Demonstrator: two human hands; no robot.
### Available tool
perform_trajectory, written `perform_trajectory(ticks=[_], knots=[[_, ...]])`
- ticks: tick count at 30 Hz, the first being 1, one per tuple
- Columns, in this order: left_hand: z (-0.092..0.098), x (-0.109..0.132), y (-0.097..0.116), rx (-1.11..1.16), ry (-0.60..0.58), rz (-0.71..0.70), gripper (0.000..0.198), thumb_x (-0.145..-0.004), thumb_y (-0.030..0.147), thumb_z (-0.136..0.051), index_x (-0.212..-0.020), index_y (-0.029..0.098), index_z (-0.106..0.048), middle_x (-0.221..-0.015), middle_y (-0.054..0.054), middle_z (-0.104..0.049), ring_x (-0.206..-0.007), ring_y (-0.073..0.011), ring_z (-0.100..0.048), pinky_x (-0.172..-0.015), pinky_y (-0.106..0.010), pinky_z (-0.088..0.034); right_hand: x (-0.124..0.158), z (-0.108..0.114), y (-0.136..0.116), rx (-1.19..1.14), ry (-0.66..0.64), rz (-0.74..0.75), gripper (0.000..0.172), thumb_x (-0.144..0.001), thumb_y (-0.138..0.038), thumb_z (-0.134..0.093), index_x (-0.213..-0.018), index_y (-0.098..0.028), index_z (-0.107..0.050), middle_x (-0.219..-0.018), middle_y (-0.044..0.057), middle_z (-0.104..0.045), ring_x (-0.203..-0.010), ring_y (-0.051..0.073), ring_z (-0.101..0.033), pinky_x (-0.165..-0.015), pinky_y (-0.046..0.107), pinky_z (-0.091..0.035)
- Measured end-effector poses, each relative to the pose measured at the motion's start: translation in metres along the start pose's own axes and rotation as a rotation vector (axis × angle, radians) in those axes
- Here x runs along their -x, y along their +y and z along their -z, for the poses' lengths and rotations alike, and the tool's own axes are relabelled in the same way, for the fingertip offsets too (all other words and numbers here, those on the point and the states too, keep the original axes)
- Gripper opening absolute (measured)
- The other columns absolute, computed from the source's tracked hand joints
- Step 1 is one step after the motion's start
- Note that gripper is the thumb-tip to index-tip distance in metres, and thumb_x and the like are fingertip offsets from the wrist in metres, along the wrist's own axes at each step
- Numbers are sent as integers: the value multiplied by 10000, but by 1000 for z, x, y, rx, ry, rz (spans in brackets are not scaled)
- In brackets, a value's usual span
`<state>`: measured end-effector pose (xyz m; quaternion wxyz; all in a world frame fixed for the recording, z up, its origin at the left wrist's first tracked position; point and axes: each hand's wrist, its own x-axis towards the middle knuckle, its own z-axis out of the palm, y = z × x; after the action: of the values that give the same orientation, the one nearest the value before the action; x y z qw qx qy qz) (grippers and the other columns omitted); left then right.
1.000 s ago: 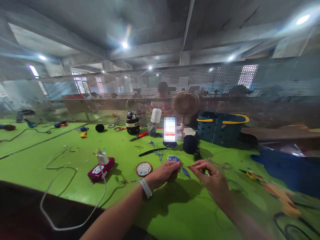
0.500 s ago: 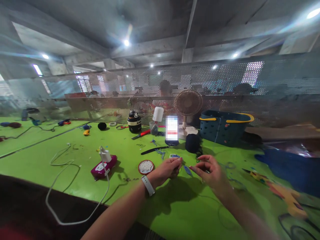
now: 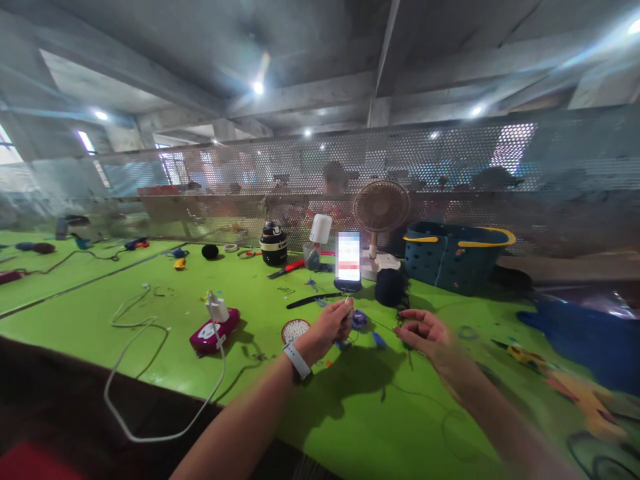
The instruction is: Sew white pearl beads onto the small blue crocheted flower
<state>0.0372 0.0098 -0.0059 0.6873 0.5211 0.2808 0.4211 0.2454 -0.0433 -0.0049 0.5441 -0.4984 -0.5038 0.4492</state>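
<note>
The left hand [image 3: 339,321] is pinching a small blue piece [image 3: 359,320] above the green desk [image 3: 330,427], its fingers closed together; the right hand [image 3: 424,331] is gripping a thin thread [image 3: 385,326] between thumb and fingertips, to the right of that piece. Behind, a black jar [image 3: 273,247] is showing pale lettering on its band, too small for reading, and a phone [image 3: 349,257] is glowing, its screen blurred into illegible blocks.

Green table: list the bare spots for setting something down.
Bare: left, between table seam and white cable; near side, just right of left forearm. Crowded: behind, with fan, dark ball and basket; also around left hand and right hand, with small blue pieces.
</note>
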Motion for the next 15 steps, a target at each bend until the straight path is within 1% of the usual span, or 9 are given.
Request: perform_trajectory(ticks=[6, 10, 13, 15], knots=[[-1, -1, -1, 31, 34, -19, 497, -769, 563, -635, -626, 209, -318, -451, 121, -250, -356, -30, -180, -379, -215, -103, -2, 2, 3, -96, -45, -22, 484, -642, -393, -820, -1026, -189, -608, -781, 12, -662, -721, 165, -632, -721, 316, -504], [-3, 0, 0, 47, 43, -12, 493, -776, 571, -625, -626, 204, -332, -463, 119, -243, -364, -32, -178, -387, -219, -89, -5, 2, 5, -99, -99, -22, 414, -648, -381, -805, -984, -209, -634, -766, 18, -652, -701, 175, -633, -678, 318, -513], [-6, 3, 2, 61, 31, 7, 500, -778, 587, -615, -620, 205, -333, -468, 120, -228, -369, -35, -168, -391, -223, -87, -5, 1, 4, -60, -118, -42, 419, -620, -403, -811, -949, -196, -655, -736, 27, -653, -676, 179, -628, -630, 311, -507], [-8, 6, 4, 72, 25, 16, 496, -781, 590, -610, -625, 206, -339, -469, 120, -220, -372, -39, -161, -394, -226, -81, -4, 1, 3, -40, -113, -70, 413, -626, -415, -802, -949, -197, -666, -752, 39, -666, -694, 185, -632, -632, 310, -506]])
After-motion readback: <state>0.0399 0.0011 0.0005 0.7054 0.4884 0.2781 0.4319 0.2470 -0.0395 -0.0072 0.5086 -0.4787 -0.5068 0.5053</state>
